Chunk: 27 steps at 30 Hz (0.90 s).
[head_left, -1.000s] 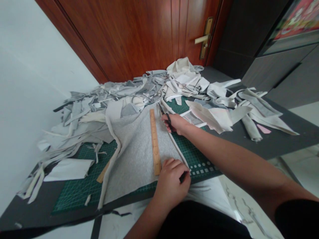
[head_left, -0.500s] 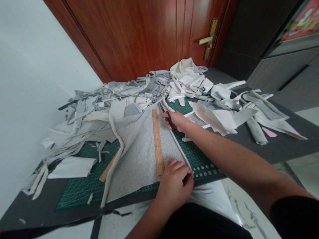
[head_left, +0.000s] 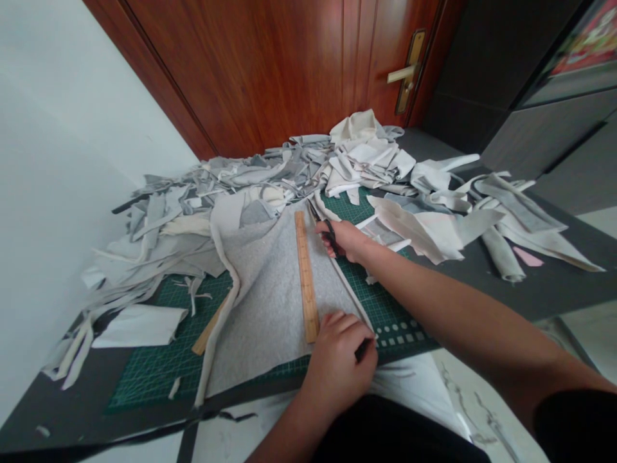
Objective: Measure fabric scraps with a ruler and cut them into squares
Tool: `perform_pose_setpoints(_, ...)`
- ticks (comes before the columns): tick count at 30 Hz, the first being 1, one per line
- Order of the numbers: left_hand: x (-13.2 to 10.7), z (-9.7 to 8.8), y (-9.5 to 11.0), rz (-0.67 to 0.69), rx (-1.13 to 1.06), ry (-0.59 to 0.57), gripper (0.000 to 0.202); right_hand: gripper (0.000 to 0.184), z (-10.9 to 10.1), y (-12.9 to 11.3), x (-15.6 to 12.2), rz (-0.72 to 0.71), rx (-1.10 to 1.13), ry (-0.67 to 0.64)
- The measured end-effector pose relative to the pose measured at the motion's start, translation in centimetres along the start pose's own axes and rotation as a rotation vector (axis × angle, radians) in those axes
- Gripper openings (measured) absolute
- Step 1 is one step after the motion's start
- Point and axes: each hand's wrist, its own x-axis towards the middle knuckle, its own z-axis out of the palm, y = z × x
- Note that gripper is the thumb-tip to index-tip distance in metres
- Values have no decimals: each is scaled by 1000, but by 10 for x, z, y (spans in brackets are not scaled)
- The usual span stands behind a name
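In my right hand is a pair of black-handled scissors, its fingers wrapped round the loops. The blades point away from me, at the far right side of a grey fabric piece with rolled edges. A wooden ruler lies lengthwise on that fabric, left of the scissors. My left hand is closed at the fabric's near right corner, by the ruler's near end. Its fingers curl over the fabric's edge, and the fingertips are partly hidden.
A green cutting mat lies under the fabric on a dark table. Grey and white fabric scraps are heaped at the back, left and right. A second wooden strip is partly under the fabric. Behind stands a brown door.
The view has shifted slightly. Both hands, the scissors and the ruler keep nearly the same places on the fabric.
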Motion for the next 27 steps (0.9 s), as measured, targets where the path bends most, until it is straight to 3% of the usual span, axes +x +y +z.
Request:
perform_pose_setpoints(9, 1, 2, 0, 9, 9, 18, 14, 27, -13, 12, -26, 54, -23, -69)
perform_pose_setpoints(20, -1, 3, -3, 19, 26, 2, 12, 27, 0, -9, 17, 16, -10, -42)
perform_pose_setpoints(27, -1, 2, -3, 16, 17, -5, 11, 21, 6, -13, 28, -46, -8, -25)
